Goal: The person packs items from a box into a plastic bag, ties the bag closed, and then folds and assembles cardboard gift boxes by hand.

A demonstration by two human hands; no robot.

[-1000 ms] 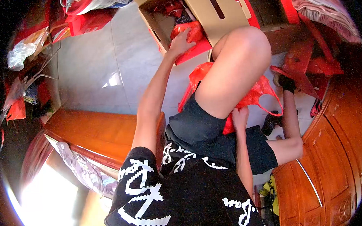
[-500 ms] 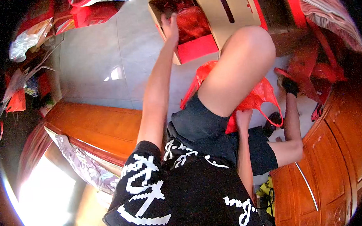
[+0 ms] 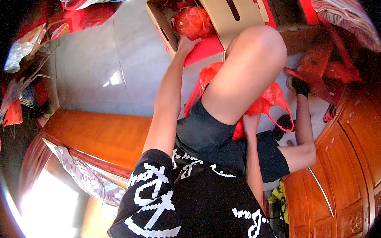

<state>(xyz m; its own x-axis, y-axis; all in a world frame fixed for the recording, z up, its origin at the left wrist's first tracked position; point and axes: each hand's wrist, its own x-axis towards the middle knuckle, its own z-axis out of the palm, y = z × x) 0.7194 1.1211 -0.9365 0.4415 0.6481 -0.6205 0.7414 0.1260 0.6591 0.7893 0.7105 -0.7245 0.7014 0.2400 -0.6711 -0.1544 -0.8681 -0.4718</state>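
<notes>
My left hand is at the near left corner of an open cardboard box. Its thumb lies along the red flap and its fingers close over the box's edge, their tips partly hidden. Inside the box sits a rounded bundle in red plastic. My right hand, down beside my raised leg, is closed on a red plastic bag. The leg covers the middle of this bag; one handle loop hangs out on the right. What the bag holds cannot be seen.
A second box with red edges adjoins on the right. Orange-brown wooden furniture stands at the left, with carved wooden panels at the right. Red and clear plastic bags line the left side. Grey tiles cover the floor.
My left hand has come down from over the box's left side to its near corner, uncovering the red bundle. My right hand stays at the red bag. The whole view has shifted slightly.
</notes>
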